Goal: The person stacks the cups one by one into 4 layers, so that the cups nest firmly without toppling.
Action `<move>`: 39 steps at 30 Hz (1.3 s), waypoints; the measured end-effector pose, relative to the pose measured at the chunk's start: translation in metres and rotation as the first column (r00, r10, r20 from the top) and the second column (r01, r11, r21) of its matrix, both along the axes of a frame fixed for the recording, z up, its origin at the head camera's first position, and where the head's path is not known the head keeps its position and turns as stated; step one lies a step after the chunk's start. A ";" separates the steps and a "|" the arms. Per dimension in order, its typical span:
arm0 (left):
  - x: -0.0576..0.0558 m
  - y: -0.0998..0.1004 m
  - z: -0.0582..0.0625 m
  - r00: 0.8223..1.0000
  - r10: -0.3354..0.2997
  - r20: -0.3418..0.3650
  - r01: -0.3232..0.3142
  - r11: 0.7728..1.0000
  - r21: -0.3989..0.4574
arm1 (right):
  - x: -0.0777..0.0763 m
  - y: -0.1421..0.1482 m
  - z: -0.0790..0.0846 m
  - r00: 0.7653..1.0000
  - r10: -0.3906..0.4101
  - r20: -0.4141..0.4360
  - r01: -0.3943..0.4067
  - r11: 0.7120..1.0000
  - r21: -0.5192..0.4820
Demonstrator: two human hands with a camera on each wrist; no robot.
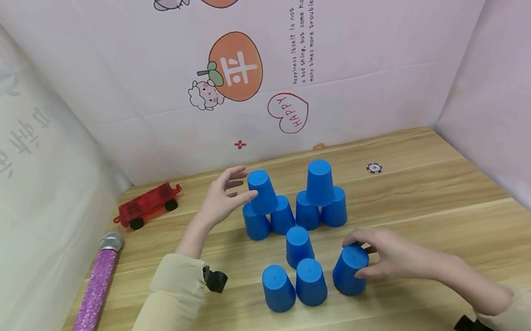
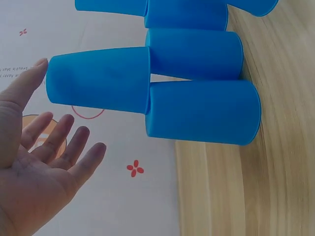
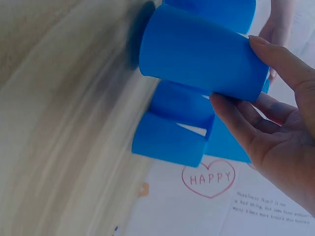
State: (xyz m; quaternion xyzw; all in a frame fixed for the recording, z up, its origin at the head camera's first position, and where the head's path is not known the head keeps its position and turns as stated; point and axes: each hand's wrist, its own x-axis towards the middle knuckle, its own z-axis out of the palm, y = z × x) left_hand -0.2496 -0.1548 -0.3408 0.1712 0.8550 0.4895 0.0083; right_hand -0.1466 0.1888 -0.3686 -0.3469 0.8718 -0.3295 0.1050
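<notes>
My left hand [image 1: 219, 199] has its fingers spread beside the top blue cup [image 1: 263, 192] of the back left stack, thumb right at the cup's base. That cup sits upside down across two others [image 1: 256, 223]. In the left wrist view the palm [image 2: 44, 182] holds nothing. With thumb and fingers, my right hand [image 1: 393, 255] grips a tilted blue cup [image 1: 348, 276] near its closed end; a dark shadow shows beside its rim in the right wrist view. Left of it stand two upside-down cups [image 1: 311, 285], with a single cup [image 1: 298, 246] behind them.
A second three-cup stack [image 1: 320, 183] stands right of the first. At the left lie a glittery purple microphone [image 1: 95, 297] and a red toy wagon [image 1: 148, 204]. A poker chip [image 1: 374, 168] is at the back right. Printed cloth walls [image 1: 358, 64] enclose the wooden table [image 1: 430, 194].
</notes>
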 end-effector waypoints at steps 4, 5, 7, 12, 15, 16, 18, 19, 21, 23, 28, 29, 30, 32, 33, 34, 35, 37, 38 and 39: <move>0.005 -0.006 0.004 1.000 0.008 -0.001 -0.008 1.000 -0.003 | -0.003 0.007 0.005 0.999 -0.015 -0.046 0.014 1.000 -0.028; 0.006 -0.007 0.005 1.000 0.015 -0.002 -0.015 1.000 -0.007 | -0.004 0.009 0.006 0.998 -0.025 -0.052 0.024 0.999 -0.032; 0.010 -0.010 0.007 0.999 0.030 -0.010 -0.030 0.999 -0.023 | -0.005 0.013 0.010 0.996 -0.055 -0.067 0.053 0.998 -0.035; 0.021 -0.020 0.012 0.997 0.073 -0.035 -0.075 0.995 -0.067 | -0.008 0.027 0.024 0.980 -0.140 -0.144 0.134 0.990 -0.051; 0.029 -0.028 0.014 0.995 0.087 -0.046 -0.090 0.993 -0.074 | -0.012 0.036 0.036 0.964 -0.184 -0.190 0.177 0.983 -0.053; 0.032 -0.030 0.014 0.995 0.090 -0.050 -0.094 0.993 -0.077 | -0.013 0.039 0.041 0.962 -0.200 -0.188 0.193 0.980 -0.053; 0.036 -0.034 0.014 0.994 0.094 -0.057 -0.099 0.991 -0.085 | -0.017 0.045 0.052 0.956 -0.232 -0.181 0.229 0.973 -0.039; 0.037 -0.036 0.013 0.993 0.099 -0.058 -0.104 0.991 -0.090 | -0.018 0.048 0.057 0.952 -0.251 -0.178 0.249 0.968 -0.034; 0.041 -0.040 0.013 0.993 0.105 -0.058 -0.110 0.989 -0.096 | -0.023 0.052 0.067 0.944 -0.277 -0.180 0.276 0.961 -0.029; 0.045 -0.044 0.011 0.992 0.111 -0.055 -0.116 0.988 -0.101 | -0.028 0.056 0.077 0.933 -0.297 -0.201 0.299 0.954 -0.024; 0.056 -0.052 0.009 0.991 0.123 -0.060 -0.129 0.987 -0.094 | -0.042 0.061 0.097 0.922 -0.315 -0.227 0.319 0.948 -0.020; 0.058 -0.053 0.009 0.990 0.128 -0.063 -0.133 0.987 -0.091 | -0.045 0.062 0.101 0.923 -0.316 -0.222 0.321 0.947 -0.016; 0.061 -0.054 0.009 0.989 0.133 -0.069 -0.139 0.986 -0.089 | -0.048 0.062 0.106 0.923 -0.316 -0.218 0.322 0.947 -0.010; 0.067 -0.055 0.009 0.987 0.141 -0.079 -0.148 0.985 -0.087 | -0.055 0.061 0.114 0.922 -0.326 -0.209 0.334 0.943 0.001; 0.070 -0.055 0.009 0.986 0.142 -0.084 -0.149 0.985 -0.084 | -0.058 0.060 0.119 0.920 -0.332 -0.209 0.340 0.940 0.005; 0.074 -0.055 0.009 0.986 0.143 -0.090 -0.150 0.985 -0.080 | -0.061 0.058 0.124 0.918 -0.338 -0.206 0.347 0.938 0.007; 0.077 -0.054 0.009 0.985 0.143 -0.095 -0.150 0.986 -0.074 | -0.064 0.056 0.128 0.917 -0.344 -0.201 0.352 0.936 0.009; 0.084 -0.052 0.008 0.985 0.137 -0.102 -0.143 0.988 -0.060 | -0.070 0.051 0.138 0.915 -0.353 -0.198 0.362 0.932 0.013; 0.088 -0.051 0.007 0.985 0.136 -0.105 -0.142 0.989 -0.052 | -0.073 0.048 0.143 0.914 -0.351 -0.202 0.361 0.933 0.013; 0.091 -0.050 0.006 0.985 0.134 -0.107 -0.139 0.989 -0.041 | -0.076 0.044 0.148 0.914 -0.350 -0.206 0.361 0.932 0.016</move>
